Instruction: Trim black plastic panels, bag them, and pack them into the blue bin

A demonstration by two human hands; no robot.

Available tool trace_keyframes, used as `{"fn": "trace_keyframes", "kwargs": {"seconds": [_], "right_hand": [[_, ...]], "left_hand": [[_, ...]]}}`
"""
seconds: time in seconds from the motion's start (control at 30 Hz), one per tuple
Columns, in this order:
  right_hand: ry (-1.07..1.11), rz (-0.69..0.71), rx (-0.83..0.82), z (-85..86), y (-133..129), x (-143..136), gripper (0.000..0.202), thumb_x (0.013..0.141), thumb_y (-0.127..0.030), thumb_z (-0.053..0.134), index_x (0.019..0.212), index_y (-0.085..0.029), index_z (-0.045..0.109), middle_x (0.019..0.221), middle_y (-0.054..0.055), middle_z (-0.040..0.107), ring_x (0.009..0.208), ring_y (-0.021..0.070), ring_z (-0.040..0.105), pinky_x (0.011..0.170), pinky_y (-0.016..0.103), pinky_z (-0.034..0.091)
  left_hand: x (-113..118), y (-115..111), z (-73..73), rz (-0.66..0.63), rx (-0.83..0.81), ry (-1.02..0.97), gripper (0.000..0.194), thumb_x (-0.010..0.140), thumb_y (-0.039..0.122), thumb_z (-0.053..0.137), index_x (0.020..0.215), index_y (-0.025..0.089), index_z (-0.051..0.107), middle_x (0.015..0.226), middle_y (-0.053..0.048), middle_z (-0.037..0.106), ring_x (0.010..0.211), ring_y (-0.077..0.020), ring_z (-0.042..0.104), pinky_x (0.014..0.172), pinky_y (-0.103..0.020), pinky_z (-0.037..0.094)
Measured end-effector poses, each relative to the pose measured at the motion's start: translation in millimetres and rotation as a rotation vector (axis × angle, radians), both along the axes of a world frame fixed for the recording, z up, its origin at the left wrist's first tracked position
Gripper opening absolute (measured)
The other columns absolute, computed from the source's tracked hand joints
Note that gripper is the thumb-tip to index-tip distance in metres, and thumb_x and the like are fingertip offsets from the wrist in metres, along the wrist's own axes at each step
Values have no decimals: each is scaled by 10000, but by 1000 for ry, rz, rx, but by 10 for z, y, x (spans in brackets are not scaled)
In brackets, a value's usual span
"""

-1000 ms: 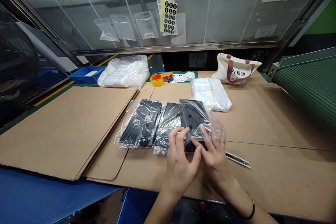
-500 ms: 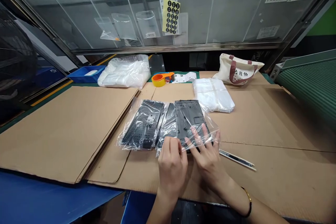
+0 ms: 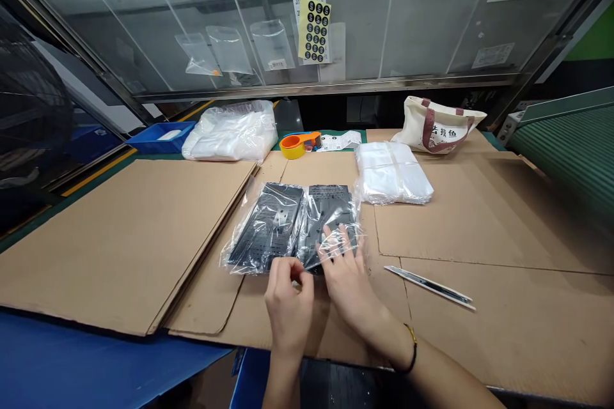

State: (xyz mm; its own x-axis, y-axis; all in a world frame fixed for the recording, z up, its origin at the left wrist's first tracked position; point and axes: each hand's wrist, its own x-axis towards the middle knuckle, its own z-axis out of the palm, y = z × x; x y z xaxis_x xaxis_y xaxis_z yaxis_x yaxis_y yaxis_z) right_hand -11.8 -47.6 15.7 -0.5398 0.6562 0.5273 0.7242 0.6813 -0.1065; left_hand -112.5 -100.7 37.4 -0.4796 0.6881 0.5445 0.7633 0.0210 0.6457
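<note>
Two black plastic panels lie side by side in clear plastic wrapping on the cardboard, a left panel (image 3: pixel 268 220) and a right panel (image 3: pixel 329 208). At the near edge between them, my left hand (image 3: pixel 288 294) is closed in a pinch on the clear plastic bag (image 3: pixel 311 262). My right hand (image 3: pixel 349 278) rests on the right panel with its fingers spread under the bag's film. A slim utility knife (image 3: pixel 432 287) lies apart on the cardboard, to the right of my right hand.
Stacked cardboard sheets (image 3: pixel 119 236) cover the left side. Behind the panels are a blue tray (image 3: pixel 160 137), a plastic bundle (image 3: pixel 230 131), an orange-and-yellow tape dispenser (image 3: pixel 293 146), a stack of clear bags (image 3: pixel 393 172) and a cloth bag (image 3: pixel 439 128). A green ribbed belt (image 3: pixel 568 140) borders the right.
The right panel has slid left, closer against the left panel and inside the bag. Both hands moved left with it, and more of the knife shows now.
</note>
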Motion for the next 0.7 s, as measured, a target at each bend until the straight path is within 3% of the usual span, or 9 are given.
{"fn": "trace_keyframes", "kwargs": {"seconds": [0.1,0.2,0.3,0.47,0.6,0.7], "right_hand": [[46,106,17,35,-15,-11,290,912,-155,502,1149,-132,668,1338,152,574,1254,347,504,1007,603,416],[177,291,57,125,-44,98,282,932,-111,446,1078,-143,685,1174,101,682,1100,210,610,990,404,486],[305,390,58,196,-68,291,281,923,-80,449,1065,-155,681,1088,81,708,1002,162,628,869,294,539],[397,201,-77,76,-16,584,388,902,-77,475,1251,-216,568,1218,104,615,1103,206,581,907,380,538],[387,126,-239,-127,62,670,445,894,-165,540,1329,-237,488,1316,135,523,1056,216,602,868,394,561],[396,134,-276,-174,85,706,445,880,-170,558,1314,-246,493,1298,130,535,1085,223,605,890,406,555]], "left_hand": [[-120,17,-78,11,-17,-353,97,741,163,541,683,208,478,667,23,510,596,-134,538,567,-252,460],[-188,40,-114,-21,37,-773,166,699,244,636,715,203,475,644,37,560,618,-148,628,628,-270,525],[-198,46,-124,-28,114,-960,250,657,276,696,730,199,470,666,35,590,657,-160,664,670,-283,544],[-176,-40,-177,-29,161,-834,142,730,256,631,725,190,505,750,14,557,687,-136,612,672,-272,525],[-94,-149,-144,48,258,-498,74,816,187,572,754,194,532,806,2,516,771,-133,535,718,-257,471],[68,-177,-31,-63,283,-261,101,856,119,517,801,200,542,837,-6,525,826,-144,537,768,-272,457]]}}
